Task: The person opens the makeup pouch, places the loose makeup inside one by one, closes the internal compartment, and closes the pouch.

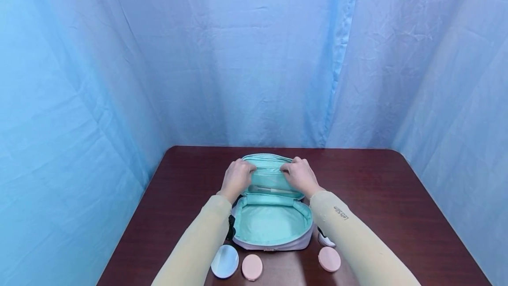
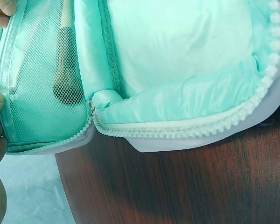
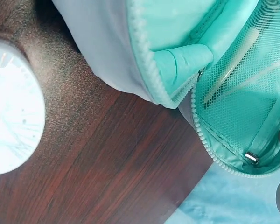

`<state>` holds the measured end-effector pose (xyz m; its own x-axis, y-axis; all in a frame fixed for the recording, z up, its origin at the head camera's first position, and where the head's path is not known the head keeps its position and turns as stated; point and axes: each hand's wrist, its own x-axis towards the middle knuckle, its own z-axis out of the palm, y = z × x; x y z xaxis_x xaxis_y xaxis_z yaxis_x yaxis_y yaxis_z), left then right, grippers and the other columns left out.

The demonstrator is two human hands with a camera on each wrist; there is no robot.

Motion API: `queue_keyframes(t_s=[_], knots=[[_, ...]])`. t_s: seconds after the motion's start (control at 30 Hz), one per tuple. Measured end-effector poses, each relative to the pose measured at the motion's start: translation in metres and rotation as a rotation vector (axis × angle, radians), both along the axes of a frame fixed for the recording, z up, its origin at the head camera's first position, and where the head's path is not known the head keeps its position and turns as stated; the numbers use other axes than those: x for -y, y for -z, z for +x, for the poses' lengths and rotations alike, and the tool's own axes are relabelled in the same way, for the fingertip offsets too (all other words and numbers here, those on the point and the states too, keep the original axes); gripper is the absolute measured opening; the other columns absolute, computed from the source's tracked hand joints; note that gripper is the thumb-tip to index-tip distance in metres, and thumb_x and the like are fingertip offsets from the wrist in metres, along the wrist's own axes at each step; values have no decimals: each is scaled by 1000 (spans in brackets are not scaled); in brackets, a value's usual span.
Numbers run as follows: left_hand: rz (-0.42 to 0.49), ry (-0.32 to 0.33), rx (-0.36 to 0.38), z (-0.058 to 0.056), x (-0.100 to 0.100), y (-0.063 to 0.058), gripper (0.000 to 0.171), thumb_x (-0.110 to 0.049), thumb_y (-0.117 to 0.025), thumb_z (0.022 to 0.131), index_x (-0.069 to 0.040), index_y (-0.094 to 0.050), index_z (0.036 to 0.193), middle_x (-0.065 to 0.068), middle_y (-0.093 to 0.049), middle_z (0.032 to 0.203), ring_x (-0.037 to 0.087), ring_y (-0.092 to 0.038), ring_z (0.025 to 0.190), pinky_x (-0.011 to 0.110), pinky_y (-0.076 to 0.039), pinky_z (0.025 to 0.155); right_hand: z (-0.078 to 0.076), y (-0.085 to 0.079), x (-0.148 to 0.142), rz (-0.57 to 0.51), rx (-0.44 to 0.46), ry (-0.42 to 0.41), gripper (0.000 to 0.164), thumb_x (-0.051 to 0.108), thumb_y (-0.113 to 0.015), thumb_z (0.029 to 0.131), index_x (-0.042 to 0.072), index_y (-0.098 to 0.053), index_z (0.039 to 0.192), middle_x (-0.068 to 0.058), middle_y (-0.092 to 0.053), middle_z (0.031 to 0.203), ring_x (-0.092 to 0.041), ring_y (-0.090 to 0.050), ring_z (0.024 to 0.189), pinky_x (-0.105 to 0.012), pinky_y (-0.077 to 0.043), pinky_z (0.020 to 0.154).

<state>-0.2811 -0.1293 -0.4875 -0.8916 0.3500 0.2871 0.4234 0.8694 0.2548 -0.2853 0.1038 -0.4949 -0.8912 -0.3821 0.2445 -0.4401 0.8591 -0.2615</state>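
Note:
A cosmetic bag (image 1: 274, 247), pale lilac outside and mint green inside, lies unzipped with its lid folded back. Its main compartment (image 1: 274, 224) faces up with nothing in it. Behind the mesh pocket (image 2: 35, 70) of the lid lies a makeup brush (image 2: 67, 70), its pale handle (image 3: 233, 63) also showing in the right wrist view. My left hand (image 1: 238, 175) pinches the pocket's upper edge on the left side. On the right side, my right hand (image 1: 300, 174) pinches the same edge, near a metal zipper pull (image 3: 252, 157).
In front of the bag lie a white round case (image 1: 225, 261) and a pink round compact (image 1: 252, 267). Another pink compact (image 1: 329, 259) is by my right forearm, with a white object (image 1: 326, 239) partly hidden behind it. Blue curtains (image 1: 254, 56) surround the dark wooden table (image 1: 190, 180).

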Motion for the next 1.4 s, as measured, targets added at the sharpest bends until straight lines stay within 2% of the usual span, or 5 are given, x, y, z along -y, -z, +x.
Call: queue_keyframes(t_s=[0.2,0.4,0.63,1.17,1.4], knots=[[-11,-6,3,0,0,0,25,-4,-63,100,-16,-82,112,2,-78,108,21,-67,105,40,-52,102,-1,3,-1,-29,16,-3,19,9,-68,98,14,-80,111,-2,-76,103,-23,-56,92,-43,-46,88],[-28,-10,7,0,0,1,25,-5,-63,100,-17,-81,113,2,-78,108,21,-66,104,39,-53,101,0,3,-7,-185,67,52,20,9,-66,99,11,-79,114,-5,-73,104,-23,-60,97,-41,-56,85],[-21,-19,16,-2,0,2,25,-6,-63,101,-17,-81,113,1,-78,108,20,-66,105,39,-52,103,-2,-2,-24,-307,3,147,20,10,-68,98,8,-78,114,-10,-74,102,-28,-66,95,-45,-58,78],[1,-11,17,-2,0,2,25,-4,-62,101,-15,-81,113,3,-78,109,22,-66,106,41,-52,103,0,2,-56,-313,-80,192,18,10,-69,97,8,-79,111,-10,-75,97,-27,-63,86,-44,-55,71],[11,-11,14,-1,1,1,25,-4,-62,101,-15,-81,112,3,-78,108,22,-66,103,39,-54,97,2,6,-65,-313,147,210,34,21,-64,101,3,-69,130,-17,-73,119,-34,-69,102,-50,-57,85]])
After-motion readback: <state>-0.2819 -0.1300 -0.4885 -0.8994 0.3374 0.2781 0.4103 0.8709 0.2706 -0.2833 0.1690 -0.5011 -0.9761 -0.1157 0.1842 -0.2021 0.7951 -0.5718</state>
